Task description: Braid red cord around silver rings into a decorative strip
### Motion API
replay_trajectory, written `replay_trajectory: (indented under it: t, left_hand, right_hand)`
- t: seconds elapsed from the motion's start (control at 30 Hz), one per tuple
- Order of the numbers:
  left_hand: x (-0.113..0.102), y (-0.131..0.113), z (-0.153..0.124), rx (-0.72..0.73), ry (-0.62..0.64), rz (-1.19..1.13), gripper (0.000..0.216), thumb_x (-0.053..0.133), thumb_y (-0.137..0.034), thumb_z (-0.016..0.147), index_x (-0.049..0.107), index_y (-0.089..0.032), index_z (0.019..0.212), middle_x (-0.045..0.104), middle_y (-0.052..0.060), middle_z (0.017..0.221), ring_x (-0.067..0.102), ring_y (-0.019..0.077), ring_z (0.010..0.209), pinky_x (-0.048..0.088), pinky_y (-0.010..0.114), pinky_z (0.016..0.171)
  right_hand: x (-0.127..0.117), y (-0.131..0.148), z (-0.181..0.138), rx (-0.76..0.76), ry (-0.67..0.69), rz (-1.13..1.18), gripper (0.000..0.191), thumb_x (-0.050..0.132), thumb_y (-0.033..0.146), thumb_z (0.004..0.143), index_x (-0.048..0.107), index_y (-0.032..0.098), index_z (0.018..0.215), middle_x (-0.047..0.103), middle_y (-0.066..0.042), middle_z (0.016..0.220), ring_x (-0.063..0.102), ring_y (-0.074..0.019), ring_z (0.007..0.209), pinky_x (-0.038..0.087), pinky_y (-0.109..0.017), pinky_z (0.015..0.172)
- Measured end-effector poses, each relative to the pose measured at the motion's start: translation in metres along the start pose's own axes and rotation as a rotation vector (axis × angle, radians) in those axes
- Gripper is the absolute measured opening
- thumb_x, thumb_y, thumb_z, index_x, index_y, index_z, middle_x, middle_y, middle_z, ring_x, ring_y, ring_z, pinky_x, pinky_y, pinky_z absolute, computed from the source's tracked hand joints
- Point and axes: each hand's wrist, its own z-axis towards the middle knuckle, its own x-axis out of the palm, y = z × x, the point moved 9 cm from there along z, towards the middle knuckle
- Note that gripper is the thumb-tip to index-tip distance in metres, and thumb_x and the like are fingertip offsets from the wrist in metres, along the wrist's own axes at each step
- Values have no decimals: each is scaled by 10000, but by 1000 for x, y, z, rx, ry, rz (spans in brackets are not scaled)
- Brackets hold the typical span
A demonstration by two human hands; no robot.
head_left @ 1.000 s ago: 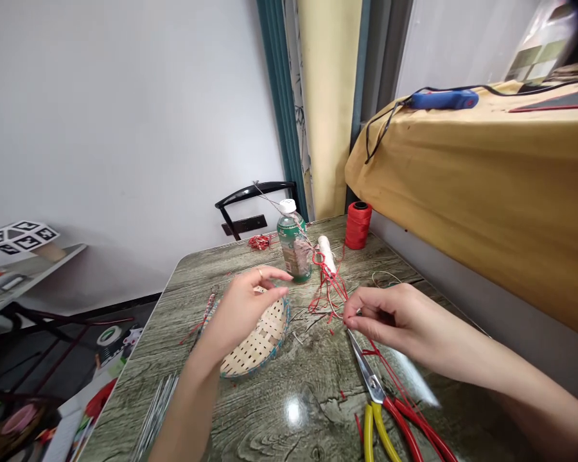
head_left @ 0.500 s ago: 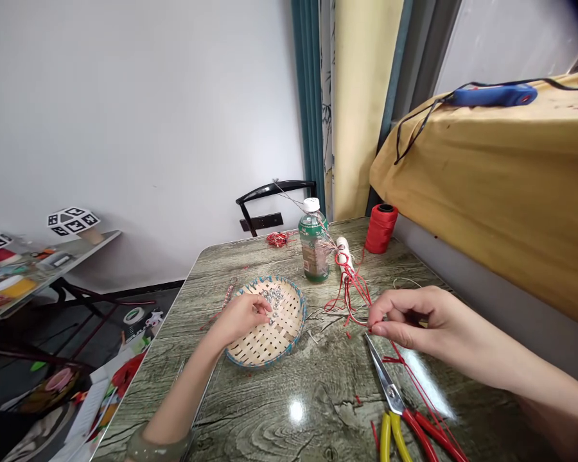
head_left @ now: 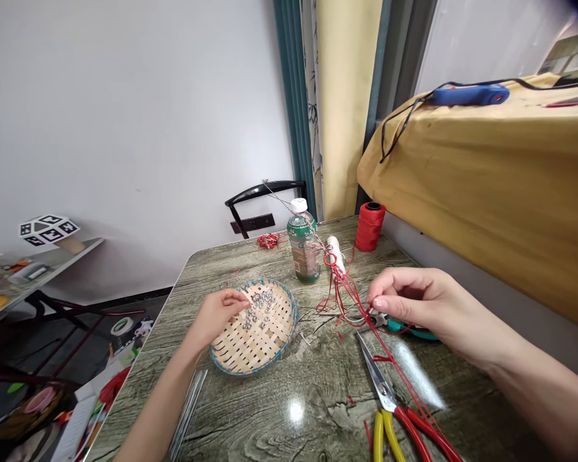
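My left hand (head_left: 220,313) is over the left side of a shallow woven bamboo basket (head_left: 231,358). Its fingers are drawn together in a pinch; whether a bead is between them I cannot make out. Small silvery beads (head_left: 264,299) lie in the basket. On the right, my right hand (head_left: 411,298) pinches red cord (head_left: 383,346) between thumb and fingertips. Strands run from it to a red ring on a white roll (head_left: 336,251), and others trail down over the scissors. The scissors (head_left: 384,389), with red and yellow handles, lie beneath the cord.
A green-labelled bottle (head_left: 303,247) stands behind the basket, with a spool of red thread (head_left: 370,227) to its right. Teal-handled pliers (head_left: 417,330) lie partly behind my right hand. Thin metal rods (head_left: 189,410) lie beside my left forearm. A black chair (head_left: 264,190) stands beyond the table.
My left hand has drawn back leftward from the beads. My right hand has risen slightly, still pinching the cord, which now looks tauter. The whole view has shifted a little.
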Motion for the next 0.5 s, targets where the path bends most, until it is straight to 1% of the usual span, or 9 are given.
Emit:
replay_trajectory:
  t: [0.03,0.1,0.23,0.33,0.37,0.4,0.43,0.47,0.5]
  left_hand:
    - [-3,-9,-4,15,-37,-76,171,667,-281,695,593,-136,748,628,13,703,577,140,654,454,244,563]
    - [-3,-27,-12,52,-77,-234,206,688,-307,664,597,-156,769,645,3,711,569,112,641,442,208,562]
    - [13,-64,-31,107,-59,-505,233,730,-298,614,633,-149,764,644,-5,671,556,74,596,447,172,566]
    - [26,-89,-43,135,-43,-638,238,746,-267,598,662,-158,792,653,-11,686,568,60,618,460,149,599]
    - [32,-96,-47,142,-31,-683,238,754,-234,589,666,-157,796,661,-8,700,577,58,630,461,139,600]
    - [39,-102,-50,136,-5,-778,222,759,-184,583,669,-146,782,666,0,703,580,57,623,460,133,588]
    - [48,-108,-54,141,21,-847,191,751,-156,596,668,-137,766,667,4,692,580,54,608,455,125,566]
    - [58,-113,-58,142,57,-885,157,732,-151,629,665,-135,769,667,7,686,574,50,593,455,126,560]
    - [70,-116,-62,130,98,-907,131,713,-158,659,659,-135,776,669,12,690,577,52,597,460,131,571]
  right_hand:
    - [-2,-3,1,7,-17,37,176,633,329,747,609,159,707,465,38,597,371,-57,527,268,-184,461]
    - [-5,-8,2,21,-30,104,166,628,320,756,597,162,718,437,50,583,333,-43,491,236,-177,432]
    - [-6,-12,3,31,-28,202,167,642,305,746,594,160,679,434,49,633,310,-28,482,218,-172,418]
    - [-10,-12,4,43,-75,231,156,657,294,731,609,157,675,519,23,781,336,-21,499,233,-173,423]
    - [-11,-12,5,47,-92,232,155,657,292,732,610,156,676,550,11,869,340,-17,500,237,-172,424]
    - [-11,-13,5,53,-99,229,159,651,296,737,607,154,680,565,0,956,342,-13,498,240,-172,425]
    - [-10,-13,5,56,-97,221,168,641,305,747,602,153,687,576,-11,1002,341,-12,492,239,-172,422]
    - [-8,-14,5,61,-85,211,180,625,317,761,592,152,697,596,-21,986,339,-14,481,236,-172,417]
    - [-6,-14,5,65,-69,198,191,606,330,776,580,152,710,622,-24,907,338,-19,466,232,-171,409]
